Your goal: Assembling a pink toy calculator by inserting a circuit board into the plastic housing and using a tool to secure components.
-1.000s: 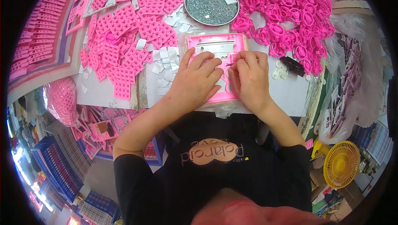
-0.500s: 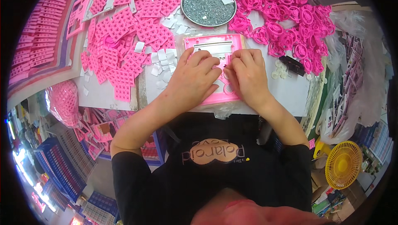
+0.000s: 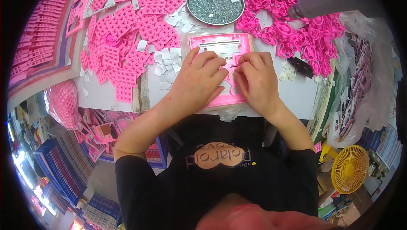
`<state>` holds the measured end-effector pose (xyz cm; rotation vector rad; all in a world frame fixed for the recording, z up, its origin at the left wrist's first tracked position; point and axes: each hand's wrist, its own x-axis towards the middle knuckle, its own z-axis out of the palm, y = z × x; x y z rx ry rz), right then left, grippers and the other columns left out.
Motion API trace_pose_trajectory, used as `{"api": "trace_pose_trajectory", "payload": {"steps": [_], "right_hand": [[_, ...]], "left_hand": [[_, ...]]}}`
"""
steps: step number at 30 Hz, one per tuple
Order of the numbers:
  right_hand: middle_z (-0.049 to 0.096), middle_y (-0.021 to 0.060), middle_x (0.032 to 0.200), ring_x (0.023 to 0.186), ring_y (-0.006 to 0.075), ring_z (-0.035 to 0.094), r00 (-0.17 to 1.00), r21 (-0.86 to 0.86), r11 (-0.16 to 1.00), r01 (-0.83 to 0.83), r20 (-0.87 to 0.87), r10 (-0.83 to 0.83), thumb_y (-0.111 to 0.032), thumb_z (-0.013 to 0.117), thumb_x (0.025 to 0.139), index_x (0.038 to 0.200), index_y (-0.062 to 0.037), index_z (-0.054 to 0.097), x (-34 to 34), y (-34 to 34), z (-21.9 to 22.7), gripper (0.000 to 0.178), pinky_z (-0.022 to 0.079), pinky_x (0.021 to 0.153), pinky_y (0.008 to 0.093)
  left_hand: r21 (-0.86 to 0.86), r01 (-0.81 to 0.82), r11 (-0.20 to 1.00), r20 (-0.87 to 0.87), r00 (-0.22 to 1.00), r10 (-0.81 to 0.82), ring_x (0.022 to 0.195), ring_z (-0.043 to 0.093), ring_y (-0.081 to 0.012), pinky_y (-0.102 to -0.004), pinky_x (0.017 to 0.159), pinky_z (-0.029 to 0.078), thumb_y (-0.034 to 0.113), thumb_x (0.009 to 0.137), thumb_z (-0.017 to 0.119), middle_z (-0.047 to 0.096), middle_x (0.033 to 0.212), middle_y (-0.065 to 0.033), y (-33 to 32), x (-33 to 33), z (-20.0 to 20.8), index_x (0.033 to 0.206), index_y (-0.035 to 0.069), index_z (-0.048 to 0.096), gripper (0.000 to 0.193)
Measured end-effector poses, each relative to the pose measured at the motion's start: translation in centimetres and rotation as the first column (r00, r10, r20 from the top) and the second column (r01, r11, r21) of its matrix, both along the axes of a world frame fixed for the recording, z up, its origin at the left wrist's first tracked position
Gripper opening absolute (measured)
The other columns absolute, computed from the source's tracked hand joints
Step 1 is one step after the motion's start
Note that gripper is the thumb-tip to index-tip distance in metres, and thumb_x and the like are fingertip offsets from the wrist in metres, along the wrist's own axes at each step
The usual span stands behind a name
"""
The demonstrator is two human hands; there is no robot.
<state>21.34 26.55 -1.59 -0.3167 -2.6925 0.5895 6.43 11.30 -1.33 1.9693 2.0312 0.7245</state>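
A pink rectangular plastic housing (image 3: 220,98) lies before me at the table's near edge, with a pale slotted strip (image 3: 219,47) along its far part. My left hand (image 3: 199,77) rests over its left side, fingers bent and apart, the thumb held away from them. Over the right side, my right hand (image 3: 257,81) has its thumb and fingers pinched together. A tiny dark bit shows at those fingertips, too small to name. Pink ring-shaped detail (image 3: 234,89) shows in the housing between the hands. Both palms hide much of the housing.
Beyond the housing stands a round tin of small screws (image 3: 215,3). Pink keypad-like pieces (image 3: 123,52) and white paper squares (image 3: 169,60) are heaped left; pink ring parts (image 3: 284,30) pile up right. A grey cylindrical tool (image 3: 330,2) hangs over them. White discs (image 3: 288,72) lie nearby.
My right hand has shifted slightly right, its pinch still closed. The left hand has hardly moved on the housing. The grey tool has swung further left over the ring parts.
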Motion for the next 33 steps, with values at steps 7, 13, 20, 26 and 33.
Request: {"api": "trace_pose_trajectory", "payload": {"steps": [7, 13, 20, 26, 33], "right_hand": [[0.059, 0.0082, 0.103, 0.099, 0.0314, 0.052, 0.989, 0.027, 0.999, 0.033, 0.144, -0.037, -0.006, 0.072, 0.077, 0.089, -0.0035, 0.065, -0.8, -0.1, 0.8, 0.014, 0.044, 0.079, 0.0443], [0.057, 0.0100, 0.102, 0.099, 0.0325, 0.051, 0.980, -0.049, 0.996, 0.076, 0.185, -0.066, -0.010, 0.075, 0.075, 0.098, -0.0056, 0.063, -0.4, 0.3, 0.9, 0.026, 0.043, 0.081, 0.0445], [0.064, 0.0115, 0.106, 0.093, 0.0260, 0.061, 0.928, -0.245, 0.959, 0.142, -0.305, -0.215, -0.014, 0.081, 0.077, 0.111, -0.0033, 0.064, -0.7, 7.8, 4.7, 0.039, 0.050, 0.082, 0.0366], [0.066, 0.0075, 0.096, 0.088, 0.0205, 0.064, 0.879, 0.216, 0.947, 0.239, -0.463, -0.116, -0.016, 0.072, 0.091, 0.120, -0.0015, 0.061, -4.7, 23.9, 8.5, 0.034, 0.052, 0.080, 0.0345], [0.064, 0.0000, 0.094, 0.086, 0.0119, 0.064, 0.969, -0.566, 0.823, -0.046, -0.227, -0.102, 0.001, 0.069, 0.090, 0.130, -0.0036, 0.058, -6.7, 13.1, 13.8, 0.041, 0.053, 0.078, 0.0276]], "left_hand": [[-0.002, 0.010, 1.000, 0.005, 1.000, -0.010, 0.122, 0.052, -0.0300, -0.0521, 0.111, 0.035, 0.017, 0.074, 0.078, 0.060, 0.123, -0.0082, -0.2, -0.1, 0.0, 0.110, 0.008, 0.065, 0.039], [0.129, -0.104, 0.986, 0.167, 0.983, 0.082, 0.106, 0.060, -0.0315, -0.0451, 0.092, 0.047, 0.017, 0.080, 0.075, 0.066, 0.109, -0.0078, 3.0, -3.8, -0.2, 0.098, 0.007, 0.068, 0.022], [0.153, -0.229, 0.961, -0.267, 0.927, 0.263, 0.095, 0.063, -0.0300, -0.0534, 0.091, 0.041, 0.024, 0.088, 0.069, 0.065, 0.087, -0.0074, 10.4, -10.1, -3.6, 0.092, 0.011, 0.070, 0.014], [0.104, -0.239, 0.965, -0.325, 0.909, 0.260, 0.094, 0.065, -0.0291, -0.0542, 0.092, 0.039, 0.030, 0.094, 0.059, 0.068, 0.086, -0.0073, 12.9, -9.9, -3.0, 0.087, 0.011, 0.069, 0.022], [0.100, -0.244, 0.965, -0.371, 0.891, 0.263, 0.086, 0.067, -0.0256, -0.0499, 0.089, 0.038, 0.029, 0.096, 0.057, 0.071, 0.085, -0.0054, 10.9, -11.8, -3.1, 0.086, 0.012, 0.070, 0.024]]}}
